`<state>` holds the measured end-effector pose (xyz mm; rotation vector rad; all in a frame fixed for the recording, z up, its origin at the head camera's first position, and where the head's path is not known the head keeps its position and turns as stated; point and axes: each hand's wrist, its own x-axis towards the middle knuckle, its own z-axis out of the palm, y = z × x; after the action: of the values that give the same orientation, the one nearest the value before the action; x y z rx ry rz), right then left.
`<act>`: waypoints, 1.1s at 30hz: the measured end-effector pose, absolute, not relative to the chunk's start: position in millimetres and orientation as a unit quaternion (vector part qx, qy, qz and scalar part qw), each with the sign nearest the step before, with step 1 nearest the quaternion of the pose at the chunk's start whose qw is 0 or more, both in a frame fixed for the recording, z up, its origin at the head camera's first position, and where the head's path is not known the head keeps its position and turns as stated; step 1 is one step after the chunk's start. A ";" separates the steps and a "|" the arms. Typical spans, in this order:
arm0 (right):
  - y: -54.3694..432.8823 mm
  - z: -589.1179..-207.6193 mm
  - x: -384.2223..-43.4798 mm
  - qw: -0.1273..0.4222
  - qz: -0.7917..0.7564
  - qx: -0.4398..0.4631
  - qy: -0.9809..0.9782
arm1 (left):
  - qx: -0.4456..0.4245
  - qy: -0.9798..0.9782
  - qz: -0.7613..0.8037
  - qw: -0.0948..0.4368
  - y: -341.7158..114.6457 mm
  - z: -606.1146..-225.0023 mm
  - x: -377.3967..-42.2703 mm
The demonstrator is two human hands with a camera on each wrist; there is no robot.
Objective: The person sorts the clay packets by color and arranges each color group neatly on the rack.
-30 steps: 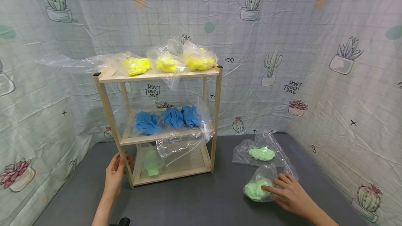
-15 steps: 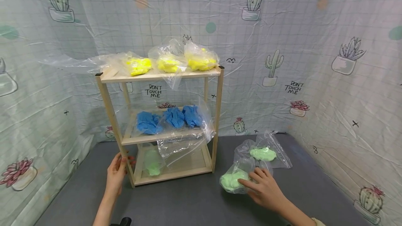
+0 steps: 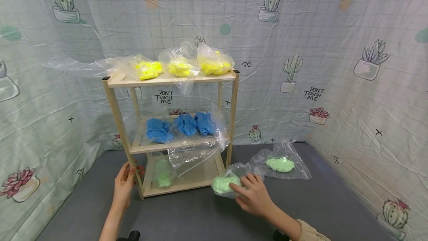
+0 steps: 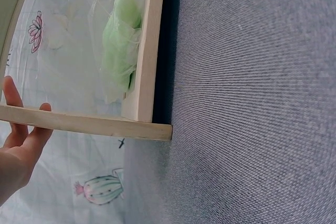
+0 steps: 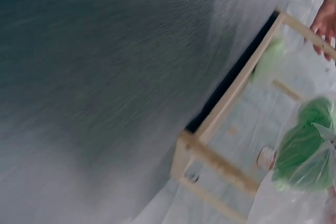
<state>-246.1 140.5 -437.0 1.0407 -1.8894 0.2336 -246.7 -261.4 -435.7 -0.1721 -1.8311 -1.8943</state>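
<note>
My left hand (image 3: pixel 123 186) grips the left front post of a small wooden shelf rack (image 3: pixel 183 188), low down near the table. In the left wrist view its fingers (image 4: pixel 39 132) curl round that post. My right hand (image 3: pixel 253 195) holds a clear plastic bag with a light green lump (image 3: pixel 224 184) inside, just off the rack's lower right front corner; the bag seems lifted above the table. On the bottom shelf, at the left, lies another bagged green lump (image 3: pixel 163 178). A further bagged green lump (image 3: pixel 280 164) lies on the table to the right.
Bagged yellow lumps (image 3: pixel 180 68) sit along the top shelf. Bagged blue crumpled bundles (image 3: pixel 185 125) lie on the middle shelf, and one clear bag (image 3: pixel 187 157) hangs over its front edge. A cactus-print curtain (image 3: pixel 267 47) surrounds the dark grey table (image 3: pixel 180 218).
My right hand has carried the bagged green lump leftward, from beside the other bag on the table to the rack's right front corner. The left hand has stayed on the post.
</note>
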 end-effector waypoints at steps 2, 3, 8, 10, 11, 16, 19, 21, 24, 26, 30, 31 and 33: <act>129.8 -436.9 -247.5 0.468 0.095 0.419 -0.772 | -0.063 -0.672 -0.695 0.249 -260.9 -435.1 -246.8; 124.4 -437.0 -248.3 0.469 0.094 0.417 -0.773 | -0.063 -0.670 -0.696 0.249 -260.7 -434.9 -247.0; 98.6 -436.6 -253.8 0.477 0.087 0.401 -0.777 | -0.065 -0.666 -0.700 0.249 -259.8 -435.0 -248.5; 88.8 -436.4 -257.0 0.483 0.086 0.395 -0.777 | -0.062 -0.668 -0.699 0.248 -259.6 -434.9 -249.4; 83.9 -436.5 -259.1 0.486 0.085 0.391 -0.777 | -0.061 -0.669 -0.698 0.248 -259.4 -434.7 -249.7; 61.9 -438.8 -268.4 0.490 0.063 0.373 -0.785 | -0.067 -0.668 -0.698 0.249 -259.2 -433.9 -249.5; 49.9 -441.8 -274.9 0.493 0.044 0.362 -0.789 | -0.074 -0.664 -0.700 0.253 -259.0 -433.2 -249.0; 42.3 -444.1 -278.8 0.493 0.032 0.355 -0.794 | -0.076 -0.662 -0.701 0.254 -259.0 -432.9 -248.8; 31.7 -446.8 -282.8 0.484 0.015 0.341 -0.806 | -0.076 -0.661 -0.702 0.254 -259.1 -433.2 -248.3; 26.0 -447.8 -283.7 0.470 0.005 0.329 -0.819 | -0.075 -0.662 -0.702 0.254 -259.4 -433.6 -247.8; 16.9 -450.3 -286.0 0.438 -0.020 0.313 -0.843 | -0.074 -0.663 -0.700 0.252 -260.2 -434.4 -247.0; 14.9 -451.4 -286.7 0.427 -0.028 0.311 -0.849 | -0.074 -0.665 -0.700 0.252 -260.3 -434.6 -246.9; 11.2 -453.8 -288.5 0.403 -0.043 0.309 -0.860 | -0.073 -0.665 -0.700 0.251 -260.7 -435.0 -246.7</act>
<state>-288.5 11.2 -453.8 0.7813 -2.1725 -0.1074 -246.7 -260.7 -435.0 -0.1997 -1.8084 -1.9041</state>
